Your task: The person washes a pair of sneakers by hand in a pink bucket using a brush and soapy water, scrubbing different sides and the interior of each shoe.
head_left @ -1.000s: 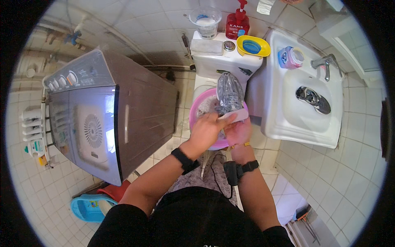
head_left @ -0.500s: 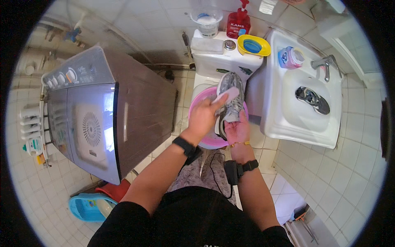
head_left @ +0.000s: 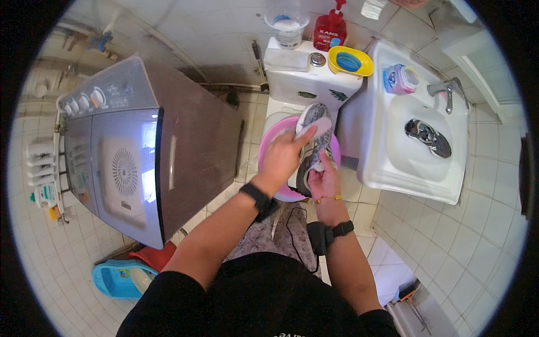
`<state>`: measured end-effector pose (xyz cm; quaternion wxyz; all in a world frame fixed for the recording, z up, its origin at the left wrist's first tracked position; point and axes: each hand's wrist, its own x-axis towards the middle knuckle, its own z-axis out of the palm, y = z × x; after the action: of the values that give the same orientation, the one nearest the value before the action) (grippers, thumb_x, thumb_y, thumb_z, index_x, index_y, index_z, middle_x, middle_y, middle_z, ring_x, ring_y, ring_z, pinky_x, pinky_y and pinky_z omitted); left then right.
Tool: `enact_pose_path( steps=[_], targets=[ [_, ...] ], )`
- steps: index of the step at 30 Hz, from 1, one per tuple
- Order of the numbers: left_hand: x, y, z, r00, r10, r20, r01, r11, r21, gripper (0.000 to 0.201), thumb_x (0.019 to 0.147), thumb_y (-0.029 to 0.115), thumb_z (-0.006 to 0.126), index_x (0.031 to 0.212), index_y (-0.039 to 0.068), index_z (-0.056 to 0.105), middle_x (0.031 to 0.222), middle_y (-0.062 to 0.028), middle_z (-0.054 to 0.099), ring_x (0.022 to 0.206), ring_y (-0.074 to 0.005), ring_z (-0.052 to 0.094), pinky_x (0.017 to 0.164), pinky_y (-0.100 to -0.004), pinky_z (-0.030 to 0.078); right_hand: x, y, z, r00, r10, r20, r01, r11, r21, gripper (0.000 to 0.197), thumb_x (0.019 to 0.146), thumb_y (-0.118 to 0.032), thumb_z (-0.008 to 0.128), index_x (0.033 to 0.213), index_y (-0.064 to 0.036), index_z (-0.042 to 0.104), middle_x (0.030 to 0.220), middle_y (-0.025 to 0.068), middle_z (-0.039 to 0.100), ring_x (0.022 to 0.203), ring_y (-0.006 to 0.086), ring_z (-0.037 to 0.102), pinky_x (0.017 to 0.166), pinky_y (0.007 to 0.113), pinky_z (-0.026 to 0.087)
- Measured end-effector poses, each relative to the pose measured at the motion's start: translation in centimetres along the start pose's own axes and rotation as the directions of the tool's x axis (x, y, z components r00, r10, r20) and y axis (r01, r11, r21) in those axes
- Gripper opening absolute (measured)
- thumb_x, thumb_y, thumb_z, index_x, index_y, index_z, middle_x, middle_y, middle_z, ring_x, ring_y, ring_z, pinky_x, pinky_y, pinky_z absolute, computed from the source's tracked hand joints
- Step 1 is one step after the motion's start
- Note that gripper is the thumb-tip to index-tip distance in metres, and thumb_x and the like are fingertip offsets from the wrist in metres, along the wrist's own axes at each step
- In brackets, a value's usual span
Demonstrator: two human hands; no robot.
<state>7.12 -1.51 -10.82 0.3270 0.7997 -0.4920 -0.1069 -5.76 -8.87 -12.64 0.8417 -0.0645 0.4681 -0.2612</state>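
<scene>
Brush (head_left: pixel 321 128) shifted toeward; shoe (head_left: pixel 318 147) points away, axis leaning right.

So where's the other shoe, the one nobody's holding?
In the head view, the other shoe is on the right side, lying in the white sink, below the grey faucet and the pink-and-blue tub.

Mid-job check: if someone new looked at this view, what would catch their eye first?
Probably the grey shoe over the pink basin in the middle, with the right hand gripping it and the left hand holding a pale pink brush at its front part. Next, the dark shoe lying in the white sink on the right. The big appliance with dials on the left and the red pump bottle at the top also stand out.
</scene>
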Motion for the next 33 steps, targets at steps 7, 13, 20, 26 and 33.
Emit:
enact_pose_path(
  steps=[7,13,20,26,33],
  targets=[
    [1.0,0.6,-2.4,0.998,-0.01,-0.057,0.008,1.0,-0.03,0.077,0.082,-0.007,0.055,0.149,0.032,0.049,0.081,-0.0179,0.056,0.073,-0.0369,0.06,0.07,-0.0469,0.051,-0.2,-0.2,-0.4,1.0,-0.011,0.021,0.011,1.0,-0.012,0.017,0.091,-0.012,0.075,0.105,-0.0093,0.066,0.1,0.0024,0.073,0.086,0.0117,0.07,0.07,0.023,0.057],
    [-3.6,1.3,-0.9,0.988,-0.099,0.12,0.105,0.993,-0.048,0.074,0.082,-0.008,0.057,0.146,0.028,0.054,0.08,-0.0188,0.055,0.07,-0.0343,0.06,0.066,-0.0443,0.051,-0.4,-0.3,-0.2,0.999,0.023,-0.044,-0.025,0.999,-0.034,0.017,0.089,-0.009,0.076,0.103,-0.0107,0.067,0.094,0.0007,0.073,0.08,0.0093,0.069,0.061,0.021,0.054],
    [1.2,-0.8,0.1,0.989,-0.145,-0.013,0.144,0.985,-0.091,0.065,0.09,-0.003,0.053,0.148,0.027,0.05,0.093,-0.0227,0.063,0.081,-0.0413,0.063,0.073,-0.0457,0.053,-0.4,0.1,-0.3,0.991,0.011,-0.134,-0.012,1.0,-0.007,0.015,0.087,-0.013,0.079,0.092,-0.0098,0.065,0.084,-0.0005,0.067,0.07,0.0094,0.064,0.054,0.021,0.048],
    [-6.8,1.2,0.6,0.967,-0.164,0.196,0.208,0.951,-0.23,0.067,0.09,-0.004,0.052,0.151,0.025,0.047,0.082,-0.0205,0.058,0.073,-0.0373,0.06,0.07,-0.0446,0.051,0.1,-0.9,-0.3,0.987,0.061,-0.146,-0.058,0.998,0.021,0.017,0.087,-0.017,0.079,0.098,-0.0094,0.068,0.091,-0.001,0.07,0.075,0.0081,0.066,0.056,0.019,0.051],
    [0.7,-2.0,1.4,0.969,-0.213,0.124,0.223,0.972,-0.072,0.069,0.087,0.0,0.055,0.15,0.027,0.046,0.1,-0.0226,0.063,0.087,-0.0416,0.064,0.078,-0.0486,0.052,-0.2,0.6,-0.5,0.981,0.085,-0.173,-0.08,0.996,0.04,0.008,0.09,-0.01,0.074,0.093,-0.0102,0.067,0.084,-0.0018,0.068,0.067,0.0079,0.062,0.056,0.019,0.051]
  ],
)
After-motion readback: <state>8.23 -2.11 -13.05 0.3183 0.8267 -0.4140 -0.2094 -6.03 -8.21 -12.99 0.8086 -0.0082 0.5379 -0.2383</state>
